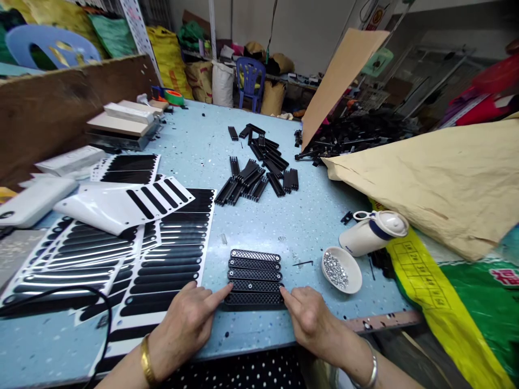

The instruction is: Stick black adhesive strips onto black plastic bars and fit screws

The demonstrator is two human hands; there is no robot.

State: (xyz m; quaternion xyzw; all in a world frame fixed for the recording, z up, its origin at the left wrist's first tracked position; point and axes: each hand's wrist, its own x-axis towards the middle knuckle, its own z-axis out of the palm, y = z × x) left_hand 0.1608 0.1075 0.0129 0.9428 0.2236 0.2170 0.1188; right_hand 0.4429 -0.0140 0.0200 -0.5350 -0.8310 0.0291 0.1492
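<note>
Several black grille strips (pixel 254 275) lie side by side in a neat row on the light blue table (pixel 194 146), near its front edge. My left hand (pixel 187 324) touches the left end of the nearest strip with its index finger stretched out. My right hand (pixel 310 317) touches the right end of the same strip with a fingertip. Neither hand grips anything. A gold bangle is on my left wrist and a silver one on my right.
White sheets of black oval stickers (pixel 162 265) cover the table's left. A loose pile of black strips (pixel 255 167) lies further back. A small white bowl of shiny beads (pixel 341 269) and a tipped white jug (pixel 373 232) sit right, beside beige sacking (pixel 438 178).
</note>
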